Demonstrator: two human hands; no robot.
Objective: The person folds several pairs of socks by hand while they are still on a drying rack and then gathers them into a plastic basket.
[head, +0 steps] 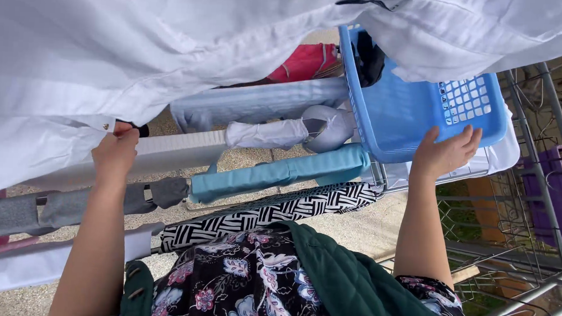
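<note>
The biggest thing is a white sheet (108, 62), thin smooth cotton-like cloth w/ soft folds, hanging over the top and left of the view. Under it stands a drying rack (531, 207) of thin grey metal bars, its wire side wing at the right.

On the rack bars hang several clothes, each folded over like a long roll: a black & white zigzag cloth (272, 211), a plain light blue cloth (280, 174), a pale blue-grey cloth (258, 103) and a fuzzy grey cloth (70, 206), approx. parallel to each other.

The laundry basket (409, 107) is blue hard plastic, rectangular w/ a grid of small holes in the wall. It sits tilted on the right end of the rack, a dark cloth inside.

Left hand (115, 152) is closed, pinching the edge of the white sheet near a small button. Right hand (447, 151) is open, fingers spread flat against the basket's near rim, touching it, not wrapped around it.
</note>
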